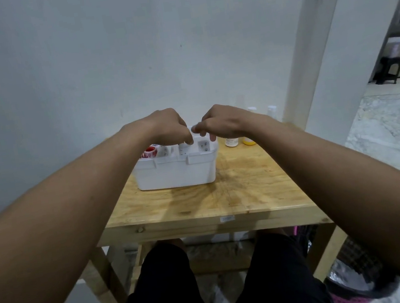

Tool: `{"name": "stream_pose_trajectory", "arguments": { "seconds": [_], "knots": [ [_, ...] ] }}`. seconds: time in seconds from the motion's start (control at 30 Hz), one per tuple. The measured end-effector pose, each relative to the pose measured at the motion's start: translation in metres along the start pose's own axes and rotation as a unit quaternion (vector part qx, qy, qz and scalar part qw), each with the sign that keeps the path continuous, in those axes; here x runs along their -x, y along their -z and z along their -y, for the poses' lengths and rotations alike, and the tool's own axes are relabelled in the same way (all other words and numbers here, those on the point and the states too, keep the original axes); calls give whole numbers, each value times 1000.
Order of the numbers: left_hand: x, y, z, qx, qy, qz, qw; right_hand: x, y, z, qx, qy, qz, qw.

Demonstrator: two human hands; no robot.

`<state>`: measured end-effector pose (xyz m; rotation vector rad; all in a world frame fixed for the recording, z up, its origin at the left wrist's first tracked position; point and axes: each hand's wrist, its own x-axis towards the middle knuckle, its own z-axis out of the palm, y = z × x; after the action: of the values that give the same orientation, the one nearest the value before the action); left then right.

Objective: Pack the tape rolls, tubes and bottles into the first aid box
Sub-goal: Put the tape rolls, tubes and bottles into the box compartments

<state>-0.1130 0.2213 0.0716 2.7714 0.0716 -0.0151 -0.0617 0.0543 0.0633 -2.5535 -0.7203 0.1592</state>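
Observation:
A white first aid box [176, 172] stands open on the wooden table [225, 194]. Inside it I see a red tape roll [149, 151] at the left, a white roll [163, 150] beside it, and white tubes [183, 149] standing upright, one more tube [204, 146] to the right. My left hand [164, 128] hovers over the box with fingertips curled down onto a tube top. My right hand [225, 120] is just right of it, fingers pinched together over the box. What the fingers pinch is hidden.
To the right of the box stand a white labelled bottle [231, 142] and a yellow bottle [249, 141], partly hidden by my right wrist. Two white-capped bottles [271, 110] stand further back near the wall. A basket [351, 284] sits on the floor at lower right.

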Motion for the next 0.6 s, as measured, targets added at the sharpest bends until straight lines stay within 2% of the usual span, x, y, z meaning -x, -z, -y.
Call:
{"name": "stream_pose_trajectory", "arguments": {
  "seconds": [0.13, 0.3, 0.6],
  "knots": [
    [-6, 4, -13, 7, -28, -47, 998, -2, 14, -6, -9, -19, -59, 998],
    [-23, 4, -34, 14, -73, -100, 992, -10, 37, -27, 48, -51, -106, 992],
    [-78, -13, -72, -24, -108, -98, 989, -28, 68, -70, 122, -84, -138, 979]
  ]
}}
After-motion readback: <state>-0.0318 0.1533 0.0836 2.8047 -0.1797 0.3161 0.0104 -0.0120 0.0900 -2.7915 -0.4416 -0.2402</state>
